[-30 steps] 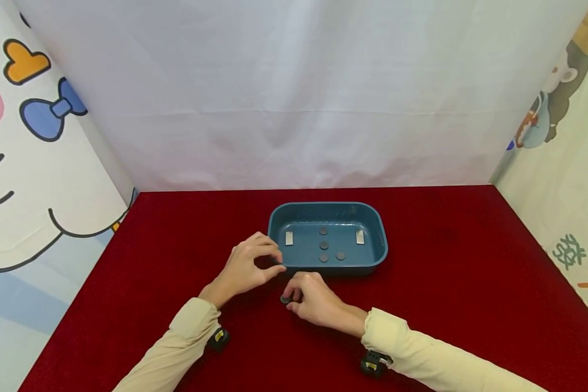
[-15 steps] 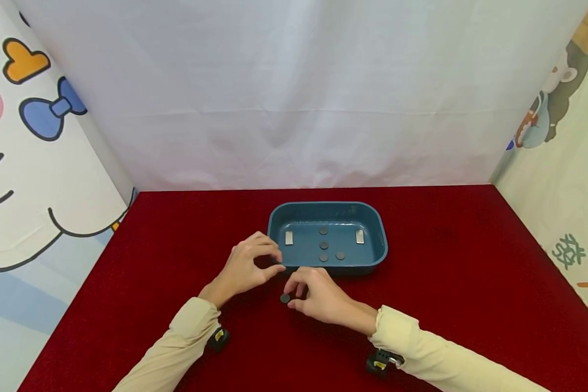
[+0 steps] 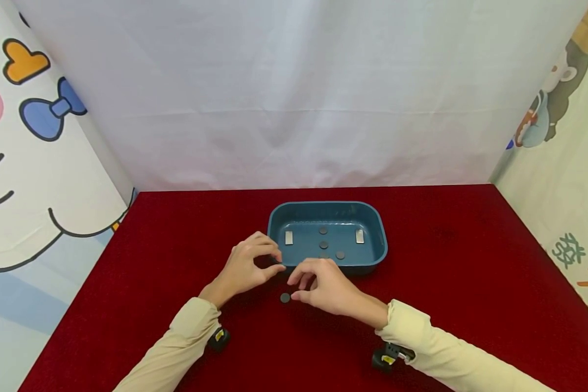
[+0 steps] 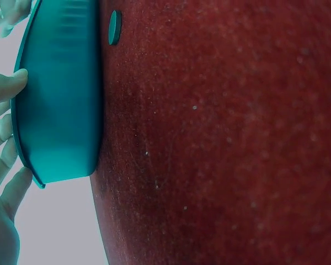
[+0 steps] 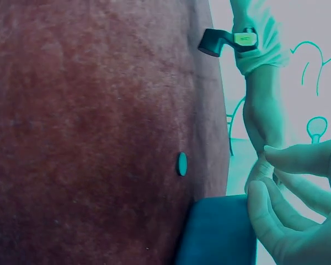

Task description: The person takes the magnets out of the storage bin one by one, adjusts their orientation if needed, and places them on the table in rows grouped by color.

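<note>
left: your bare left hand grips the near left corner of a glossy blue, rounded rectangular tray; in the left wrist view the thumb lies against the outer side, just below the rim, with the fingers spread round the corner past it.
right: your bare right hand holds nothing; its fingers are loosely bent, with a gap between thumb and forefinger, and it hangs in front of the tray.
under your right thumb: a small, dark grey, flat round disc lies flat on the red, cloth-covered counter, near the tray's front wall and apart from your fingers.
tray floor, middle: three grey round discs sit in a column running away from you, the nearest partly hidden by your right hand; a fourth grey disc lies to the right of that nearest one.
tray floor, ends: one shiny silver rectangular piece lies towards the left wall, and a second silver rectangle towards the right wall.
wrists: you wear cream sleeves, with a small black camera strapped at each wrist.
backdrop: a plain white cloth hangs behind the counter, with cartoon-printed cloth at the sides.
</note>
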A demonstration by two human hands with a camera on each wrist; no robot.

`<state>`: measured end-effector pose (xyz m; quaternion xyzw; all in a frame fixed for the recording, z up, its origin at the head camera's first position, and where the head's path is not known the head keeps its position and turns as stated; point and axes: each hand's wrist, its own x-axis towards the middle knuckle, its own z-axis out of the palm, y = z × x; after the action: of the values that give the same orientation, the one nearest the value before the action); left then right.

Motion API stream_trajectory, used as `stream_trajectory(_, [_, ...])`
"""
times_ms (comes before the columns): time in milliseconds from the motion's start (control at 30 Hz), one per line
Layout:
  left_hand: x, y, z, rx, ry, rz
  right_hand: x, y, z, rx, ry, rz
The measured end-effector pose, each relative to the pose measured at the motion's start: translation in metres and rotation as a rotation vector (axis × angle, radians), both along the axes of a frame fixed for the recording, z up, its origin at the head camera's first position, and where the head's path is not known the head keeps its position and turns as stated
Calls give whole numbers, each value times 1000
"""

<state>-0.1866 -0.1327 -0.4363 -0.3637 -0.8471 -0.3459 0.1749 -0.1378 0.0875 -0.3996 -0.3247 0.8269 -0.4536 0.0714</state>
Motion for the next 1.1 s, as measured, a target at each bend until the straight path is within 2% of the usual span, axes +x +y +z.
stream_trajectory(367, [0,1,0,-5,-16,10,-4,7,13,-52,-50,-21])
stream_trajectory(1100, [1,0,0,26,-6,-9,-17,17,24,-94,-82,-64])
